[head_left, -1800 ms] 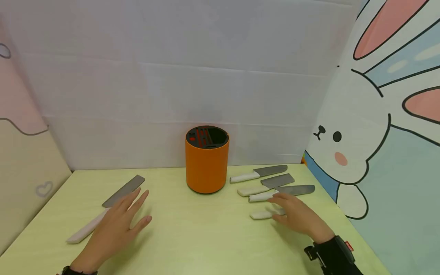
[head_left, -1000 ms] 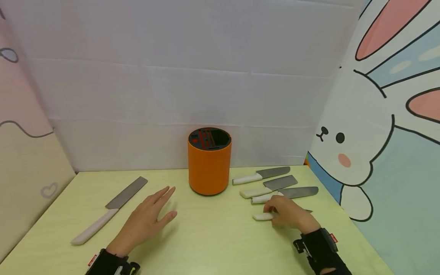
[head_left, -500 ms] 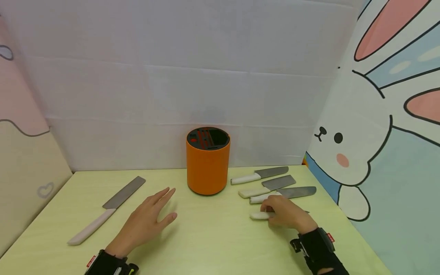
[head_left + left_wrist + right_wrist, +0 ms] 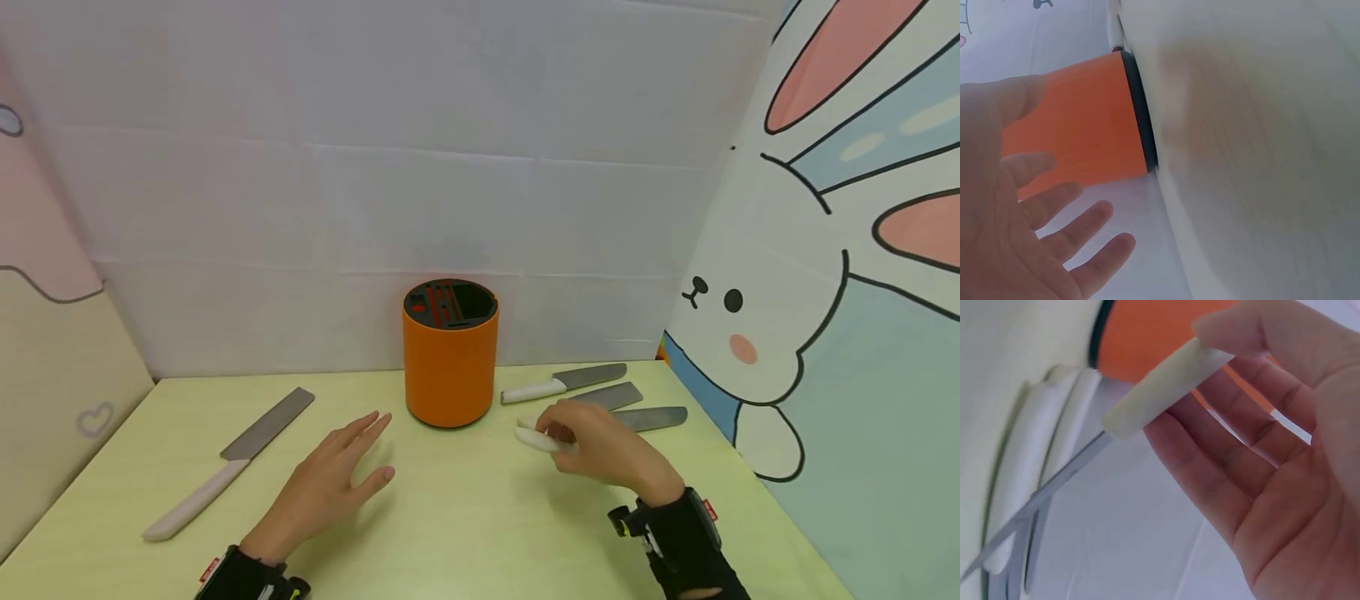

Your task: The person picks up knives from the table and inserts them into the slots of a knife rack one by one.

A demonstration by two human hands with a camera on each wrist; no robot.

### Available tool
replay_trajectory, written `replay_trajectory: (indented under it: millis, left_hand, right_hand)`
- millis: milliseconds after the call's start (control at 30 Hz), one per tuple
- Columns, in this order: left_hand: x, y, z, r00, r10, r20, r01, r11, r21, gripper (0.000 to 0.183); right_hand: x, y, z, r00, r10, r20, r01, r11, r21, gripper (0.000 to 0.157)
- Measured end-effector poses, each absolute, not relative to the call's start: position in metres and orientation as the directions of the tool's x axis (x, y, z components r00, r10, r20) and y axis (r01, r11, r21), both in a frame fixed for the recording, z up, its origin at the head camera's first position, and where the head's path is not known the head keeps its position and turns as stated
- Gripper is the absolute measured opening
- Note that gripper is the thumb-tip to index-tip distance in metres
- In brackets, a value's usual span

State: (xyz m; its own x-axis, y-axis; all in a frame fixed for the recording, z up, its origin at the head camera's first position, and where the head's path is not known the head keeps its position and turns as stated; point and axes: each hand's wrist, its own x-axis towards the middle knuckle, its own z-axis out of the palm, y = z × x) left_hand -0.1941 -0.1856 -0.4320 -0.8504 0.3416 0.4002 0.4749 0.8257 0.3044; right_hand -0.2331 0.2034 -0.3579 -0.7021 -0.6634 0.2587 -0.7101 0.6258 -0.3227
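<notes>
My right hand [image 4: 603, 442] pinches the pale handle of a small knife [image 4: 1160, 394] between thumb and fingers, raised over the table. Its thin blade points down and away in the right wrist view; in the head view the hand hides most of it. Just behind that hand lie three more knives, one a rounded blade [image 4: 656, 418], one broader [image 4: 611, 395], and one farthest back [image 4: 592, 377]. My left hand [image 4: 322, 483] hovers over the table with fingers spread, holding nothing. To its left rests a cleaver-like knife [image 4: 258, 429] with a pale handle.
An orange round knife block [image 4: 450, 367] with a dark slotted top stands at the back middle, close to the white back wall [image 4: 300, 208]. A rabbit-print sheet [image 4: 885, 375] borders the right side of the pale yellow table [image 4: 450, 517].
My right hand has taken the small knife by its handle and lifted it off the table, moving up and left. Earlier, my left hand moved right, away from the cleaver-like knife.
</notes>
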Motion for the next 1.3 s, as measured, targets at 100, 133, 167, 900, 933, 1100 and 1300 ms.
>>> replay_trajectory:
  millis: [100, 133, 167, 900, 933, 1100, 1300]
  left_hand:
    - [-0.196, -0.182, -0.432, -0.849, 0.349, 0.397, 0.48, 0.824, 0.3, 0.069]
    - [-0.196, -0.18, -0.431, -0.849, 0.35, 0.395, 0.479, 0.825, 0.3, 0.069]
    - [-0.197, -0.179, -0.431, -0.849, 0.351, 0.394, 0.48, 0.824, 0.3, 0.069]
    - [-0.195, -0.173, -0.423, -0.849, 0.352, 0.395, 0.479, 0.828, 0.293, 0.068]
    - [-0.195, -0.173, -0.423, -0.848, 0.352, 0.396, 0.48, 0.828, 0.29, 0.068]
    - [-0.195, -0.175, -0.422, -0.839, 0.355, 0.412, 0.486, 0.829, 0.277, 0.068]
    - [-0.197, -0.176, -0.422, -0.835, 0.353, 0.422, 0.492, 0.823, 0.284, 0.068]
  right_hand:
    - [-0.23, 0.193, -0.348, -0.681, -0.661, 0.314, -0.731, 0.587, -0.348, 0.031]
    - [-0.23, 0.19, -0.345, -0.675, -0.659, 0.331, -0.736, 0.573, -0.361, 0.031]
    - [-0.229, 0.187, -0.342, -0.671, -0.655, 0.347, -0.74, 0.557, -0.377, 0.032]
    - [-0.197, 0.12, -0.31, -0.784, -0.465, 0.411, -0.571, 0.283, -0.771, 0.029]
    - [-0.195, 0.119, -0.31, -0.793, -0.458, 0.402, -0.556, 0.272, -0.785, 0.03]
    - [-0.195, 0.117, -0.314, -0.824, -0.415, 0.386, -0.5, 0.211, -0.84, 0.031]
    - [-0.197, 0.116, -0.316, -0.841, -0.367, 0.398, -0.482, 0.173, -0.859, 0.032]
